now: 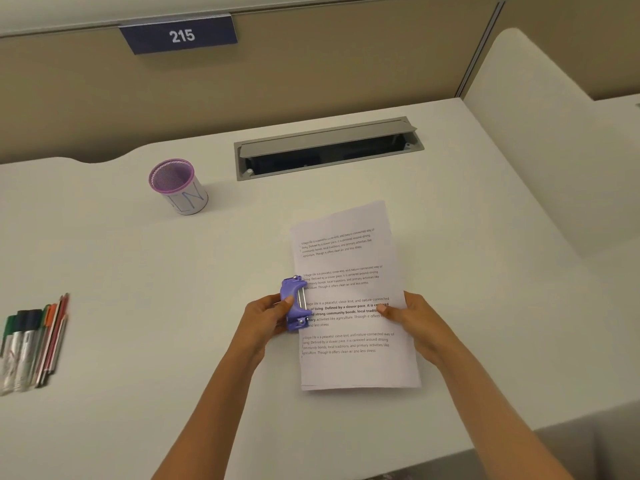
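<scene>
A: What is the left hand (266,317) doing?

B: Its fingers are curled round a purple punch (293,303), with the thumb laid on top. The punch sits over the left edge of the paper (349,258), about halfway along it.

A: And the right hand (412,317)?

B: It pinches the paper's right edge, straight across from the punch, thumb on the printed face.

A: So which step is that?

B: Lining up, most likely. The edge is in the punch's slot, but nothing shows the lever pressed yet. How deep the edge sits cannot be told.

A: What would the next move need?

B: Probably the edge pushed fully and squarely into the slot and the right hand keeping the sheet from sliding. The left would then squeeze down firmly.

A: Which way do the things point?

B: The paper's long axis runs near to far, the far end leaning slightly left, with the head of the text far. The punch's long axis lies along that left edge, its slot opening to the right.

A: Where is all this?

B: At the near middle of the table (138,271). Whether the paper lies flat or is raised a little cannot be told. A cup (178,187) stands far left, well apart, and pens (31,344) lie at the left edge.
</scene>
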`<state>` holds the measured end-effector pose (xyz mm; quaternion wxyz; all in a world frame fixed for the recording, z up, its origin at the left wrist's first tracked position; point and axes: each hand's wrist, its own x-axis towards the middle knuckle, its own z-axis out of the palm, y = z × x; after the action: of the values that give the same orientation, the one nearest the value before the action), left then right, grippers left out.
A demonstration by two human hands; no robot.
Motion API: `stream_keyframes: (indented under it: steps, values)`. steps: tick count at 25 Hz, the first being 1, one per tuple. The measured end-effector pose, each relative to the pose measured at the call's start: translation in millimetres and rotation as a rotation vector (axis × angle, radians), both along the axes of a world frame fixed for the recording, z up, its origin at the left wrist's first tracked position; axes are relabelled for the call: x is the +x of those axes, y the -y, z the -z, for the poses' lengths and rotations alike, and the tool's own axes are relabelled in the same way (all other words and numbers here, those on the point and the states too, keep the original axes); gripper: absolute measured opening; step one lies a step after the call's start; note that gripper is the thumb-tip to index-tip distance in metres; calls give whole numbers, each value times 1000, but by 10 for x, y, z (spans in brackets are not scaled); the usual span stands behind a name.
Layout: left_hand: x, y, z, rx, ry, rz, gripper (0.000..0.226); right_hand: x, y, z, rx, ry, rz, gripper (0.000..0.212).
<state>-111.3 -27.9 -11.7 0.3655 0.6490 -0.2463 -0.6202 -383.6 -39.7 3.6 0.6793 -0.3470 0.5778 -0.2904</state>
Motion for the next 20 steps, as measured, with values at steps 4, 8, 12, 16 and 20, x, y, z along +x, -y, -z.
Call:
stream_keyframes:
  steps: [4, 8, 12, 16, 20]
  values:
    - [-96, 84, -45, -44, 262, -71, 28, -78, 95, 148, 86, 79, 8, 33]
    - [-160, 87, -127, -80, 474, -29, 6, -114, 189, 221, 114, 91, -20, 34]
    - [-205, 91, -170, -58, 593, -5, 18, -112, 220, 267, 126, 106, -61, 35]
    - [-232, 74, -186, -74, 613, -15, 15, -105, 220, 297, 122, 103, -66, 36]
    - [-233, 72, -190, -69, 621, -11, 14, -132, 237, 317, 117, 106, -80, 35]
